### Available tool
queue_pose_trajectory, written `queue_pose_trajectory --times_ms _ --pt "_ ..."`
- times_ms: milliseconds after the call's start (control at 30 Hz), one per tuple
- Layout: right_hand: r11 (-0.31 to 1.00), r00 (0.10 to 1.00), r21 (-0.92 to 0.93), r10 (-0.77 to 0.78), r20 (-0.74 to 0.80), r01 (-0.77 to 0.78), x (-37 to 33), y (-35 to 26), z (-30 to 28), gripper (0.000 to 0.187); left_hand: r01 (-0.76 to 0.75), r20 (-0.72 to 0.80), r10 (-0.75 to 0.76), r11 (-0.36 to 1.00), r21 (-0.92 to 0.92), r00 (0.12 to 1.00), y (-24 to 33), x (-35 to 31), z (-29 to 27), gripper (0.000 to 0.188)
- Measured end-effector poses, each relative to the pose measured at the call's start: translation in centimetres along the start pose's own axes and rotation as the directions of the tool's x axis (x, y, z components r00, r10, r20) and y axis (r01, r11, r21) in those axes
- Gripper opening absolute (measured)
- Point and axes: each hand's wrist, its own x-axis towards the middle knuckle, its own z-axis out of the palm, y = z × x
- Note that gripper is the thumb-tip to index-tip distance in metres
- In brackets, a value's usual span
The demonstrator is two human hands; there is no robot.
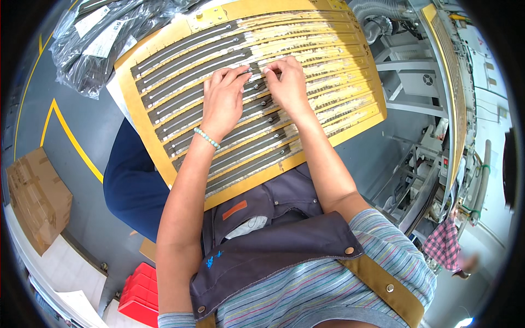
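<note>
Two hands work close together over dark strips [186,50] on a yellow board [151,126].
The left hand's [223,101] fingers bunch together; the right hand's [288,90] thumb and forefinger nearly meet; whether either pinches a strip, I cannot tell. Uneven fingertip pressure could skew a strip's end, and a dragging wrist might disturb nearby rows. Beneath and left of the fingertips, the strips look slim, each with a pale line along it.

Factory workshop, machine frame [415,82], yellow floor lines [73,139]
</note>
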Motion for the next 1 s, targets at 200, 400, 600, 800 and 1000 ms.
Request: queue_pose_trajectory --times_ms 200,400,600,800,1000 --pt "0.999 1.000 0.032 0.012 0.001 -0.012 -0.4 0.2 0.3 0.017 0.014 0.023 -0.015 0.998 0.067 1.000 0.2 0.0 0.1 0.040" --pt "0.997 0.999 0.063 0.046 -0.008 -0.046 -0.7 -0.2 0.5 0.017 -0.047 0.042 0.040 0.984 0.170 0.998 0.7 -0.3 0.5 0.041" --pt "0.993 1.000 0.120 -0.001 -0.026 0.004 -1.2 0.3 0.6 0.015 -0.095 0.087 0.071 0.942 0.322 0.994 1.2 -0.2 1.1 0.047" --pt "0.963 0.996 0.268 -0.001 -0.085 0.023 -1.3 0.6 0.8 0.012 -0.170 0.131 0.130 0.912 0.373 0.983 1.0 0.5 1.1 0.048" --pt "0.942 0.995 0.335 0.056 -0.079 -0.026 -1.3 0.2 0.9 0.012 -0.258 0.162 0.211 0.893 0.370 0.964 0.3 1.0 1.4 0.046"
